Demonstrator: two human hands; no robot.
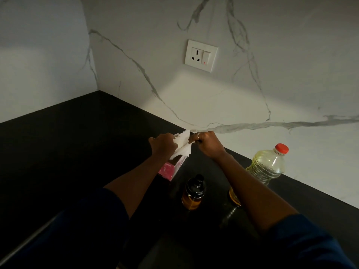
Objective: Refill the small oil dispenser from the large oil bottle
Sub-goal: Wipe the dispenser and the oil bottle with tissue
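The dispenser (pixel 193 193), black-capped and showing amber oil, is standing upright on the black worktop (pixel 77 142), low in the middle of the view. The bottle (pixel 268 164), clear plastic with a red cap, is standing at the dispenser's 2 o'clock, close to the wall and well apart from it. At the dispenser's 3 o'clock a second amber vessel (pixel 234 197) is showing partly behind the right forearm; I cannot tell what it is. At 11 o'clock, near the dispenser, a pink pack (pixel 169 168) is lying on the worktop.

Above the pack, at the dispenser's 12 o'clock, both hands are meeting on a white tissue (pixel 182 145). The left grip (pixel 162 145) is curling round the tissue's left side. The right grip (pixel 206 143) is pinching its right edge, with a ring (pixel 198 135) showing on one finger. Neither is touching the dispenser or the bottle. Dark blue sleeves are covering both upper arms.

Further out at 12 o'clock, a white socket (pixel 201 55) is sitting on the marble wall (pixel 291 84).
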